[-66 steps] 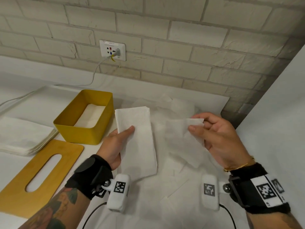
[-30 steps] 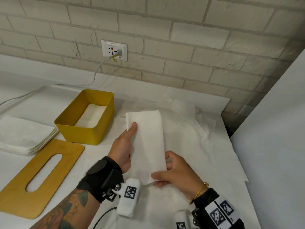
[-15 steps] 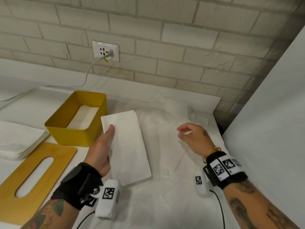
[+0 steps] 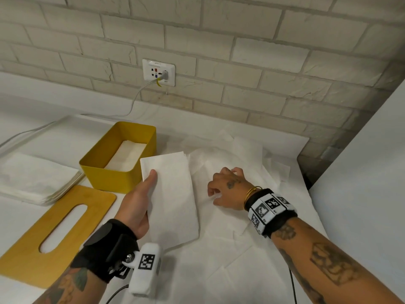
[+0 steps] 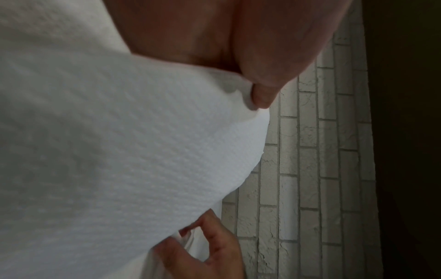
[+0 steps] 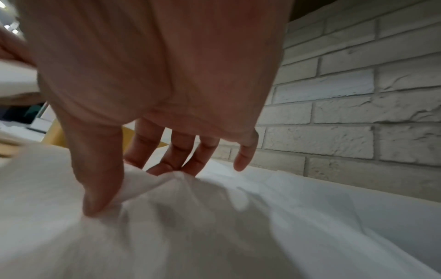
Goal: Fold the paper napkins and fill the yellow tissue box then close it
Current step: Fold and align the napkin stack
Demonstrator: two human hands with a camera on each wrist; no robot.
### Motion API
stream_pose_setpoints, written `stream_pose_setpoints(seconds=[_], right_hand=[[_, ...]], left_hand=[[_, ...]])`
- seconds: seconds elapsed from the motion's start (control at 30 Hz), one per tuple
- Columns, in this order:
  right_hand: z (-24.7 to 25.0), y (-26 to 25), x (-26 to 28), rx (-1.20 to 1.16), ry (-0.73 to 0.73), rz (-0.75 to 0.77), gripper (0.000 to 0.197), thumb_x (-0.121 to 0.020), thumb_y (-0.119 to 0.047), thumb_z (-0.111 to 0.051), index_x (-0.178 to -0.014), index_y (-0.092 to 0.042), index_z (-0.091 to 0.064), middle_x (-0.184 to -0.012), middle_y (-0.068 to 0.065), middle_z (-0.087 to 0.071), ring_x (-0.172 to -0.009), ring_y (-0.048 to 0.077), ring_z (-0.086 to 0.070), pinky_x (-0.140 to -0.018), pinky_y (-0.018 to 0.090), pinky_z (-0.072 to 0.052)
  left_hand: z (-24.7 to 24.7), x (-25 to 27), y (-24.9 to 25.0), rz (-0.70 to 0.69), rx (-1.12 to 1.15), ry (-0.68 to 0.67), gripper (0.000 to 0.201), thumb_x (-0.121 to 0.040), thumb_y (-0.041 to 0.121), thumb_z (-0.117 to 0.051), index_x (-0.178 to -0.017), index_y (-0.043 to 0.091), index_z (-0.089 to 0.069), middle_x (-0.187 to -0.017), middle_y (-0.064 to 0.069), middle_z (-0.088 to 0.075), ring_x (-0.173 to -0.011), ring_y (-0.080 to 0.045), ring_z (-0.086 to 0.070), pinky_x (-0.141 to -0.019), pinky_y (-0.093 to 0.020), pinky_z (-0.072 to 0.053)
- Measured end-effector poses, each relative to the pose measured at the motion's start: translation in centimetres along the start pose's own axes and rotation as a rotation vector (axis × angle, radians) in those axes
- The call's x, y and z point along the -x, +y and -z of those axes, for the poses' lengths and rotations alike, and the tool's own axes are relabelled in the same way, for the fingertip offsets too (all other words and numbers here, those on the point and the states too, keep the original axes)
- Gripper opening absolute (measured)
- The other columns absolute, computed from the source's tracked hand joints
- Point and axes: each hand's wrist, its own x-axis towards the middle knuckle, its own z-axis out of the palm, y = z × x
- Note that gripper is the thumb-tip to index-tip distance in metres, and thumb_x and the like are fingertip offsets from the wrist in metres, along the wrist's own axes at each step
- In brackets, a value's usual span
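- The left hand (image 4: 140, 202) grips a folded napkin (image 4: 173, 200), thumb on top, just above the surface (image 4: 131, 270).
- The yellow tissue box (image 4: 103, 178) stands open at the left hand's 11 o'clock, white napkins inside.
- At 3 o'clock from the folded napkin, the right hand (image 4: 228, 189), palm down, pinches up a loose napkin (image 6: 190, 207) from the spread sheets.
- The slotted lid (image 4: 43, 233) lies flat at the box's 7 o'clock.

open yellow tissue box (image 4: 119, 159), folded napkin (image 4: 173, 200) beside
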Motion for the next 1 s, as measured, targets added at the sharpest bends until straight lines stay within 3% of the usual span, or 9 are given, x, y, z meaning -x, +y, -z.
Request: stream_pose_setpoints(seconds=[0.13,0.23,0.3,0.43,0.5,0.63,0.73,0.83,1.0], right_hand=[[1.8,0.6,1.7,-0.195,0.093,0.002,0.005,-0.095,-0.036,-0.061,-0.092,-0.034,-0.058,-0.105,-0.014,-0.056,-0.109,0.011,-0.047,-0.117,0.040,-0.022],[4.4,1.3,4.1,-0.583,0.239,-0.014,0.010,-0.091,-0.028,-0.072,-0.087,-0.028,-0.062,-0.094,-0.003,-0.071,-0.096,0.019,-0.065,-0.095,0.041,-0.051],[6.0,1.3,5.7,-0.849,0.335,0.021,0.013,-0.088,-0.021,-0.077,-0.090,-0.024,-0.065,-0.089,0.005,-0.076,-0.084,0.019,-0.070,-0.088,0.041,-0.055],[7.5,-0.1,7.9,-1.459,0.414,0.153,0.034,-0.075,-0.019,-0.076,-0.104,-0.007,-0.065,-0.099,0.014,-0.076,-0.086,0.022,-0.071,-0.076,0.032,-0.059],[6.8,-1.4,7.7,-1.601,0.423,0.128,0.032,-0.075,-0.018,-0.075,-0.103,-0.007,-0.066,-0.097,0.012,-0.076,-0.082,0.021,-0.072,-0.067,0.031,-0.059],[3.1,-4.1,5.4,-1.584,0.491,-0.085,0.011,-0.088,-0.008,-0.074,-0.097,-0.011,-0.067,-0.090,0.011,-0.078,-0.076,0.021,-0.069,-0.073,0.035,-0.050],[0.7,-5.1,4.3,-1.535,0.526,-0.234,0.006,-0.092,-0.008,-0.071,-0.097,-0.010,-0.068,-0.086,0.003,-0.079,-0.072,0.013,-0.072,-0.063,0.024,-0.052],[-0.3,-5.2,4.0,-1.504,0.560,-0.290,0.010,-0.092,-0.012,-0.071,-0.102,-0.011,-0.069,-0.090,0.002,-0.079,-0.086,0.020,-0.076,-0.076,0.034,-0.059],[-0.4,-5.3,3.8,-1.490,0.579,-0.324,0.010,-0.092,-0.012,-0.071,-0.102,-0.012,-0.069,-0.090,-0.001,-0.079,-0.087,0.017,-0.076,-0.076,0.032,-0.058]], left_hand=[[0.7,-0.2,0.0,-0.019,-0.005,0.024,0.028,-0.102,0.041,-0.053,-0.116,0.020,-0.066,-0.104,-0.003,-0.079,-0.103,-0.025,-0.071,-0.091,-0.045,-0.053],[0.8,-0.4,0.1,-0.033,-0.004,0.028,0.027,-0.102,0.041,-0.053,-0.116,0.021,-0.065,-0.099,-0.002,-0.079,-0.100,-0.025,-0.072,-0.085,-0.043,-0.054],[0.6,-0.6,0.2,-0.032,0.004,0.021,0.032,-0.101,0.041,-0.054,-0.121,0.018,-0.064,-0.105,-0.005,-0.079,-0.101,-0.026,-0.073,-0.087,-0.044,-0.055],[-0.7,-0.6,0.2,-0.018,-0.004,-0.063,0.034,-0.104,0.038,-0.051,-0.121,0.015,-0.067,-0.112,-0.007,-0.077,-0.100,-0.022,-0.075,-0.087,-0.042,-0.054],[-1.7,-0.4,0.0,0.000,-0.013,-0.102,0.034,-0.105,0.037,-0.049,-0.123,0.014,-0.067,-0.113,-0.008,-0.076,-0.102,-0.023,-0.074,-0.090,-0.043,-0.053],[-3.2,-0.3,-0.9,0.034,-0.039,-0.197,0.045,-0.104,0.041,-0.046,-0.134,0.011,-0.062,-0.125,-0.014,-0.071,-0.116,-0.032,-0.068,-0.105,-0.050,-0.048],[-3.5,-0.2,-1.5,0.033,-0.038,-0.227,0.058,-0.103,0.054,-0.039,-0.134,0.012,-0.062,-0.127,-0.016,-0.070,-0.119,-0.032,-0.067,-0.108,-0.051,-0.047],[-3.5,-0.3,-1.8,0.039,-0.001,-0.222,0.071,-0.099,0.067,-0.029,-0.138,0.016,-0.059,-0.128,-0.013,-0.070,-0.119,-0.029,-0.067,-0.104,-0.048,-0.049],[-3.4,0.1,-1.6,0.054,-0.044,-0.256,0.065,-0.098,0.065,-0.037,-0.134,0.016,-0.061,-0.125,-0.012,-0.071,-0.117,-0.027,-0.068,-0.105,-0.047,-0.049]])
